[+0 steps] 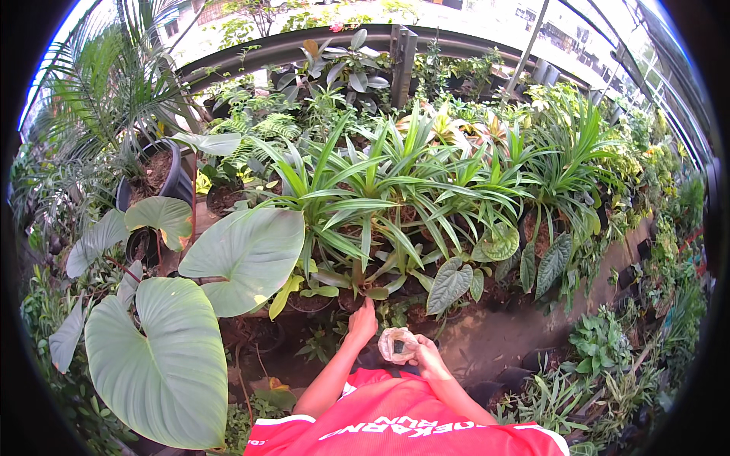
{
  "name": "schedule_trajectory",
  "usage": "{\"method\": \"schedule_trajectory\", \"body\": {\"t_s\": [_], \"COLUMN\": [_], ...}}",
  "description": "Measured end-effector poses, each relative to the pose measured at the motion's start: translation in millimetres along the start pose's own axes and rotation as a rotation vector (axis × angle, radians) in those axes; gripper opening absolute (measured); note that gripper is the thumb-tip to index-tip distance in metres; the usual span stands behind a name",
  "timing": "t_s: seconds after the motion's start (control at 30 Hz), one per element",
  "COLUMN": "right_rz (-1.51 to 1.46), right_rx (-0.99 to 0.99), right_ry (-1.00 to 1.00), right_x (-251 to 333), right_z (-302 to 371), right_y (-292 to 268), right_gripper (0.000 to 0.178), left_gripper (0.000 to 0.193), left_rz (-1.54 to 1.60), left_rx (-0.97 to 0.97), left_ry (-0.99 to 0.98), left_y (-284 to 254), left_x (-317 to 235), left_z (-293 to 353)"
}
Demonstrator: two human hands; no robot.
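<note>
My left hand [363,325] reaches forward to the rim of a dark pot at the base of a strap-leaved green plant [357,277]. Its fingers are drawn together, and whatever they may hold is too small to see. In front of my body, my right hand [430,362] grips a small clear plastic bag [390,339] by its side. The bag's mouth gapes upward, with something dark inside that I cannot make out. Long, narrow leaves spread over the pot and partly hide it.
Large heart-shaped leaves [163,357] fill the left side. A tilted black pot [179,178] with a palm stands behind them. Dark-veined broad leaves [450,285] hang right of my hands. A metal rail [296,47] crosses the back; low plants [597,346] grow at right.
</note>
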State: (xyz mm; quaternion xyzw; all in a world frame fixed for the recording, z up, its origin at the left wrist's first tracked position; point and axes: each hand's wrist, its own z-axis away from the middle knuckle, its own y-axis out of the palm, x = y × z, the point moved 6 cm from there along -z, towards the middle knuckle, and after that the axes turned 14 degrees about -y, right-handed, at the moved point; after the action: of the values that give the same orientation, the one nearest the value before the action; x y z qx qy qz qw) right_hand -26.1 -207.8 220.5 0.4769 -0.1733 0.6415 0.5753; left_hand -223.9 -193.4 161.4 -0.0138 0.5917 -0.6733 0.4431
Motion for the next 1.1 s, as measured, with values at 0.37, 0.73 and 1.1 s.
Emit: {"method": "schedule_trajectory", "body": {"t_s": [0.37, 0.73, 1.1], "right_rz": [0.035, 0.032, 0.015], "right_rx": [0.032, 0.000, -0.012], "right_ry": [-0.019, -0.021, -0.019], "right_x": [0, 0, 2], "right_z": [-5, 2, 9], "right_y": [-2, -5, -5], "right_gripper": [0.011, 0.010, 0.010], "left_gripper": [0.059, 0.072, 0.069], "left_rz": [0.055, 0.009, -0.020], "left_rx": [0.075, 0.153, 0.150], "left_ry": [-0.019, -0.034, 0.002], "left_y": [-7, -9, 2], "left_x": [-2, -5, 1], "left_z": [2, 2, -6]}}
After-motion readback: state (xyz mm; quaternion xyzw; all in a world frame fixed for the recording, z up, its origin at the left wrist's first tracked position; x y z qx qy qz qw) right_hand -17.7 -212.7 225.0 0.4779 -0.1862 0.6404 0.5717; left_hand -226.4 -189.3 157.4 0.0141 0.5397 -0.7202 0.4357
